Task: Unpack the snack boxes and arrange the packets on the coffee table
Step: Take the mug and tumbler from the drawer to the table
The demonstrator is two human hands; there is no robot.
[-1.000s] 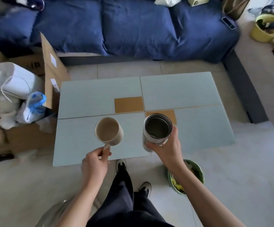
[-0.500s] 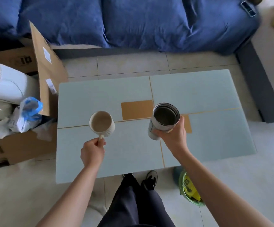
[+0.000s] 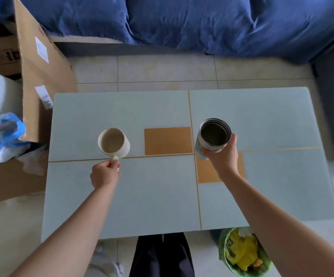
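No packets on the pale-blue bench (image 3: 262, 116) yet; left hand (image 3: 104, 173) grips a cream ribbed mug (image 3: 113, 143), right hand (image 3: 223, 154) a steel tumbler (image 3: 214, 136); cardboard box (image 3: 40, 76) waits.

This was a home living room: a blue sofa (image 3: 182, 21) stood behind a low pale table (image 3: 122, 196) on a tiled floor (image 3: 162, 70), with an open cardboard box (image 3: 36, 76) beside it and a bin (image 3: 242, 254) nearby.
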